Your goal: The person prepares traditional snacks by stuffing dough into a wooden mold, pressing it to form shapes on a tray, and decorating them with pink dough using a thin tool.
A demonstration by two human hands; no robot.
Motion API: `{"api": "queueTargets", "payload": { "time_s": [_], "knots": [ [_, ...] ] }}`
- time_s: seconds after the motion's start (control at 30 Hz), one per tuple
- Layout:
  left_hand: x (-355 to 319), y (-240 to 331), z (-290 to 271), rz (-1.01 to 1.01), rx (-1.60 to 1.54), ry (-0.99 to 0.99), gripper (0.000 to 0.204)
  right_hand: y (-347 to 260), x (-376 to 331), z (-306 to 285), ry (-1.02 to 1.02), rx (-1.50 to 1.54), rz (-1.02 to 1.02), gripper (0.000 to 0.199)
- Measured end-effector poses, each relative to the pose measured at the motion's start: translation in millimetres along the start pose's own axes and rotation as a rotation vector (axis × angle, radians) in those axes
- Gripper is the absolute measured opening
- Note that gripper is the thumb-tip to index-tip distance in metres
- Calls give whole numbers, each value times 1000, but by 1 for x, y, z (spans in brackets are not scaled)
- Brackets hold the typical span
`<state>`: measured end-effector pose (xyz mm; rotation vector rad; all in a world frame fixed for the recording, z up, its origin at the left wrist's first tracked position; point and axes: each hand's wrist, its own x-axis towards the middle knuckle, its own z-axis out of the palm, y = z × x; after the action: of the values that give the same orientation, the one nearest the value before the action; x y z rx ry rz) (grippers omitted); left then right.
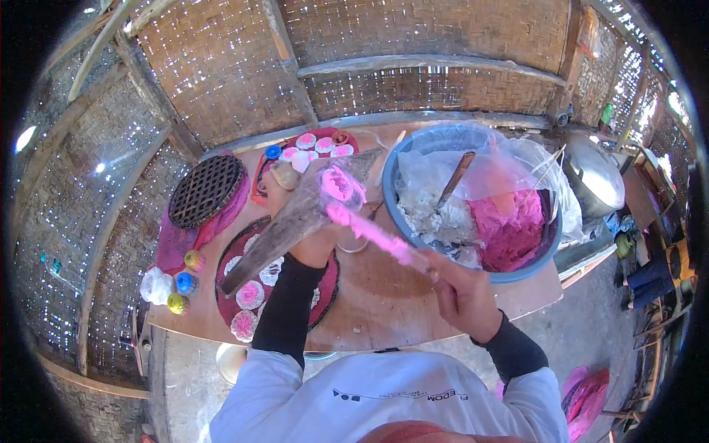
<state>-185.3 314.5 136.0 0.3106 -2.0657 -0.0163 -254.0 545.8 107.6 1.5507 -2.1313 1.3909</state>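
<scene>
My left hand is wrapped from below around a long grey wooden tool, which slants across the table. A round opening near the tool's middle is filled with pink dough. My right hand grips a flat stick thickly smeared with the same pink dough; its tip is at the edge of the opening. Under my left forearm, a round dark-rimmed tray with a red lining holds several round lacy pink-and-white pieces. My arm and the tool partly cover it.
To the right stands a blue tub with white dough, bright pink dough, plastic sheeting and a brown stick. Another tray of pieces sits at the back. At left are a woven lattice tray and small bottles.
</scene>
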Motion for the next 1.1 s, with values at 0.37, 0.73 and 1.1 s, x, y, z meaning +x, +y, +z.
{"api": "queueTargets", "payload": {
  "time_s": [0.37, 0.73, 1.1],
  "knots": [
    [4, -11, 11, 35, -177, 160, 47, 15, -20, -66, -59, -116, 68, 28],
    [16, -31, -40, -254, -1524, 12, 35, 137, 13, -175, -538, -1434, 114, 12],
    [-1, -58, -27, 3, -2079, -182, 26, 35, 48, -66, -395, -694, 182, 15]
  ]
}}
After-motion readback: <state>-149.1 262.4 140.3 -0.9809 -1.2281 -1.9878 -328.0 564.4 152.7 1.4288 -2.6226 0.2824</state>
